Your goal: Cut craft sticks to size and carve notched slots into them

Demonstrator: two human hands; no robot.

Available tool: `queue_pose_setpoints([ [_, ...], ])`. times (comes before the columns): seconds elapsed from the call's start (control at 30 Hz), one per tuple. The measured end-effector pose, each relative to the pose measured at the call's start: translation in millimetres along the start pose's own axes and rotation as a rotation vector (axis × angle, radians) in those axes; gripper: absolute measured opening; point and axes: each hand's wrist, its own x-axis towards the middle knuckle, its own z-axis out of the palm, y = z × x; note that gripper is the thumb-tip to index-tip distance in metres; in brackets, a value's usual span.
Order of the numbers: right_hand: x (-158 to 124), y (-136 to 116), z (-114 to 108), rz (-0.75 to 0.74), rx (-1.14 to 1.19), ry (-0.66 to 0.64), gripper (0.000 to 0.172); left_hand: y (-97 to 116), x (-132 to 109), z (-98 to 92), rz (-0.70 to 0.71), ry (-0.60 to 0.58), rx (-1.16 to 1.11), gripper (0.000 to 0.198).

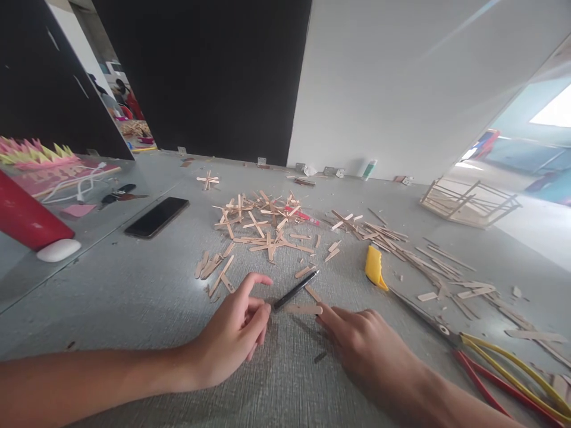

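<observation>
My right hand [363, 337] has a craft stick [302, 309] pinched in its fingers, near middle; left hand [232, 336] curls beside the black pen [297, 290], can't tell if gripping. I'd keep the stick level, pinch light.

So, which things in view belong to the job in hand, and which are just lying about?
Likely job items: craft stick at the right hand, black pen beside the left hand, scattered craft sticks, yellow box cutter, red-and-yellow-handled tool.

Likely unrelated: black smartphone, pink paper, white cable.
</observation>
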Motion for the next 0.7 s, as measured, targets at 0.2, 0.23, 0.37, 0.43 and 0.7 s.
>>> queue_pose_setpoints([
  [0.2,1,0,-22,0.0,-0.087,-0.015,0.035,-3,1,0.9,0.0,0.003,-0.011,0.032],
  [0.23,1,0,-24,0.0,-0.095,-0.052,0.04,-4,1,0.9,0.002,0.003,-0.009,0.031],
  [0.37,0,0,-32,-0.004,-0.143,-0.036,0.04,-6,2,0.7,0.007,0.002,-0.006,0.031],
  [0.43,0,0,-32,-0.006,-0.155,-0.028,0.038,-7,2,0.8,0.008,0.0,-0.005,0.031],
  [0.7,3,-4,-29,-0.066,-0.122,0.077,0.047,-1,1,0.5,0.005,-0.016,-0.001,0.031],
])
